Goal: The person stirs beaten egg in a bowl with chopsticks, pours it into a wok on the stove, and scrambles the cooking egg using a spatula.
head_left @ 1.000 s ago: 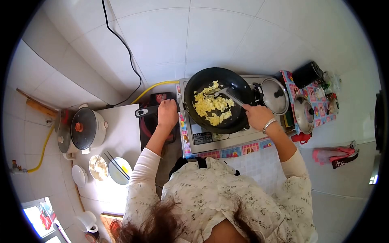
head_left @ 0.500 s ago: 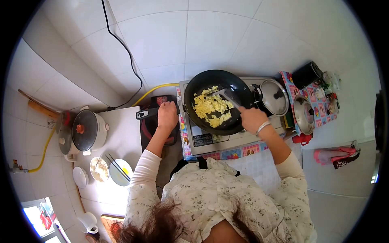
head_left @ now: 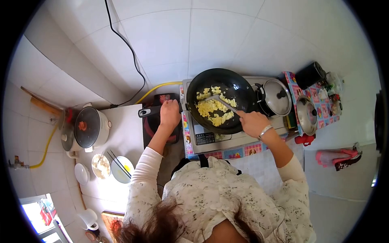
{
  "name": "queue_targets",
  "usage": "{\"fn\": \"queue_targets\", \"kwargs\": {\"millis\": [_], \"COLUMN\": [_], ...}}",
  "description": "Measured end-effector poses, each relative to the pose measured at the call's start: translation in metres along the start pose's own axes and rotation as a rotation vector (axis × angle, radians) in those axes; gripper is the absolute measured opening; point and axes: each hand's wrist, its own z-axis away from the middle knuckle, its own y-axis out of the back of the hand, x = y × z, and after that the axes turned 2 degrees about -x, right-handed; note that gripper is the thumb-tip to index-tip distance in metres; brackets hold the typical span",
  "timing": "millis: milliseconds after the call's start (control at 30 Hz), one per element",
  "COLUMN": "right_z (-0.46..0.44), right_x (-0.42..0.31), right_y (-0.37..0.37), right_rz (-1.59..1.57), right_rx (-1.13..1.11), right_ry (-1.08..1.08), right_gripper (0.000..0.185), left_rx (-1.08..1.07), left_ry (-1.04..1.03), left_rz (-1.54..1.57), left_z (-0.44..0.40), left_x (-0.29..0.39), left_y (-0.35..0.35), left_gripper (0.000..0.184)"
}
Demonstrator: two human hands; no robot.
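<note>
A black frying pan (head_left: 241, 90) sits on the gas stove (head_left: 231, 142), with yellow scrambled egg pieces (head_left: 210, 107) in its left and lower part. My left hand (head_left: 170, 113) is wrapped round the black pan handle (head_left: 149, 111), left of the pan. My right hand (head_left: 255, 123), with a bracelet on the wrist, grips a spatula (head_left: 229, 106) at the pan's lower right rim. The spatula's blade lies among the egg at the pan's upper left, its edge partly hidden by the pieces.
A lidded pot (head_left: 277, 97) stands right of the pan, with another lid (head_left: 306, 115) beyond it. At left are a white electric cooker (head_left: 92, 128), a bowl with chopsticks (head_left: 121, 172), a bowl of pale food (head_left: 101, 166) and a small white dish (head_left: 82, 174). A yellow hose (head_left: 156, 88) runs behind.
The spatula's blade has moved left into the egg and turned, and the egg pieces have shifted. My left hand has kept its hold on the handle.
</note>
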Motion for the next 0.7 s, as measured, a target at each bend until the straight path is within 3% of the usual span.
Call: {"fn": "queue_targets", "kwargs": {"millis": [200, 300, 567, 700], "right_z": [0.003, -0.003, -0.012, -0.013], "right_x": [-0.007, 0.02, 0.006, 0.018], "right_y": [-0.005, -0.007, 0.001, 0.004], "right_rz": [0.1, 0.014, 0.186, 0.115], "right_rx": [-0.078, 0.019, -0.044, -0.005], "right_ry": [-0.011, 0.021, -0.003, 0.02], "right_gripper": [0.029, 0.028, 0.028, 0.028], "left_rx": [-0.017, -0.013, -0.015, -0.011], "left_ry": [0.006, -0.001, -0.017, -0.025], "left_rz": [-0.029, -0.024, -0.025, -0.038], "left_z": [-0.001, 0.0, 0.0, 0.001], "left_x": [-0.002, 0.0, -0.004, -0.002], "left_y": [-0.001, -0.005, 0.001, 0.0], "left_gripper": [0.015, 0.015, 0.016, 0.016]}}
